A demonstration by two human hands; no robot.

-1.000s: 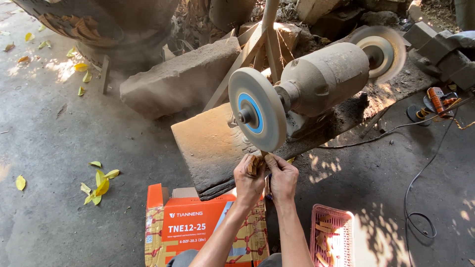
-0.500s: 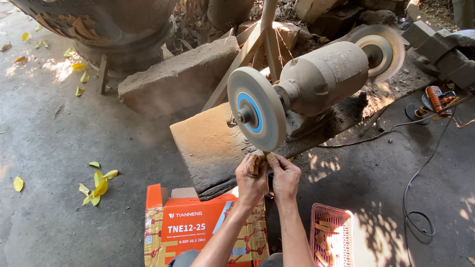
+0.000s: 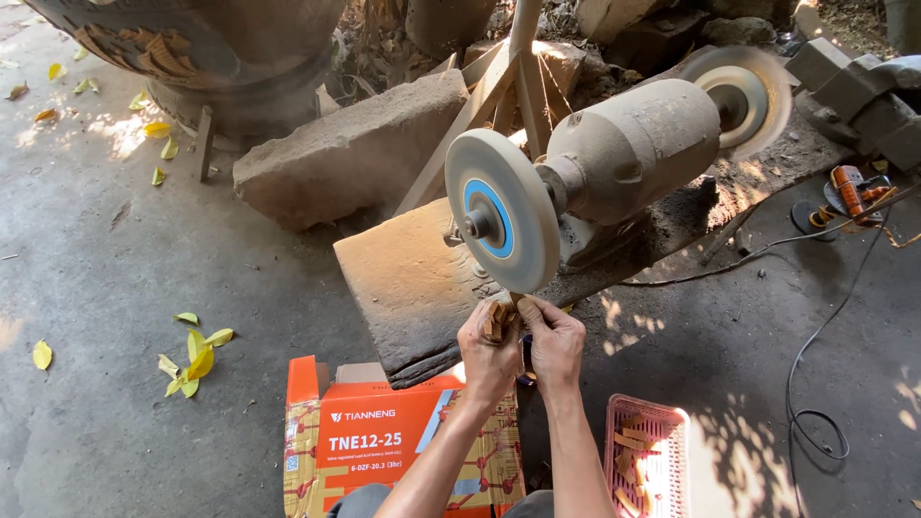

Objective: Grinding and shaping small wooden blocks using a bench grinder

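Both hands raised together just under the near wheel of a dusty bench grinder. Left hand curled shut around a small light-brown wooden piece, thumb and fingers closed on its sides; right hand pressed against the left one, fingertips pinching the same piece from the other side. Wooden piece held upright, top end right at the lower rim of the wheel, touching or nearly so; hard to tell which. Wheel pale with a blue centre, mounted on the left end of the grinder; a second wheel at the far end. Grinder seated on a rough stone slab, hands just past the slab's near right corner. Orange cardboard box standing on the concrete floor against the slab's near edge, below the left forearm. Pink plastic basket with more small wooden pieces on the floor to the right of the right forearm. Black cable trailing across the floor on the right, ending in a loop. Yellow leaves scattered on the floor, well apart to the left. Large grey stone block lying beyond the slab's far left corner.
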